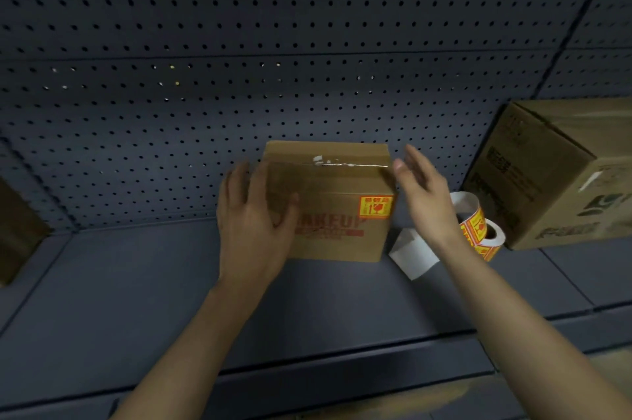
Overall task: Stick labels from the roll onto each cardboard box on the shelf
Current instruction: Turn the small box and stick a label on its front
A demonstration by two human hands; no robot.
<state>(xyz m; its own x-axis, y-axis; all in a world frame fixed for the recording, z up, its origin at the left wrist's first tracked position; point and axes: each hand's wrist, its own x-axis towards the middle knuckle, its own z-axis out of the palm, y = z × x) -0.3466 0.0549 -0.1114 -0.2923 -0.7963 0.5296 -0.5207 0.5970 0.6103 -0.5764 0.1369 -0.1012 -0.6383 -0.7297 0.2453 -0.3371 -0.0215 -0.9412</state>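
A small cardboard box [337,200] with red print and a taped top stands on the dark shelf [136,282], against the pegboard. A yellow and red label [375,206] is stuck at its front upper right corner. My left hand [254,224] lies against the box's left front, fingers spread. My right hand [425,200] hovers open just right of the box, not touching it. The label roll [482,231] lies on the shelf behind my right wrist, with a loose white backing strip [412,253] trailing toward the box.
A larger printed cardboard box [561,173] stands at the right, close to the roll. Another brown box's edge [17,231] shows at the far left. A perforated pegboard [273,60] backs the shelf.
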